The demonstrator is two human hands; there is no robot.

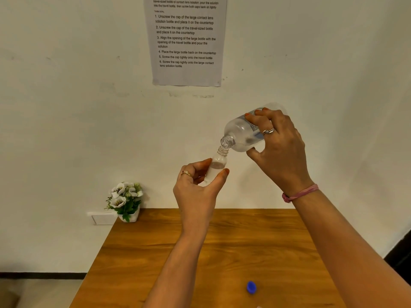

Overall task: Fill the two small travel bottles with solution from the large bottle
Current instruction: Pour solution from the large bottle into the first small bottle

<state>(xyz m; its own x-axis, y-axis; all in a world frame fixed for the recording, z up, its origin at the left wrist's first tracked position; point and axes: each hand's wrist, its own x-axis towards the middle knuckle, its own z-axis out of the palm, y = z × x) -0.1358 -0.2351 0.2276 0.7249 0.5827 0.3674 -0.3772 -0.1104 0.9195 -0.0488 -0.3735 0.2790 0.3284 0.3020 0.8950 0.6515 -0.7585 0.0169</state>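
Presently my right hand (pixel 281 143) grips the large bottle (pixel 244 132), tipped, neck just above the small travel bottle (pixel 216 165) pinched in my left hand (pixel 195 187). Contact unclear. Approx. mid-air over the table (pixel 178 252); blue cap (pixel 251 287) lies near the front edge.

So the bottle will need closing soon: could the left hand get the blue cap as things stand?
Probably not yet. The left hand grips the small bottle under the large bottle. The blue cap lies uncovered on the table.
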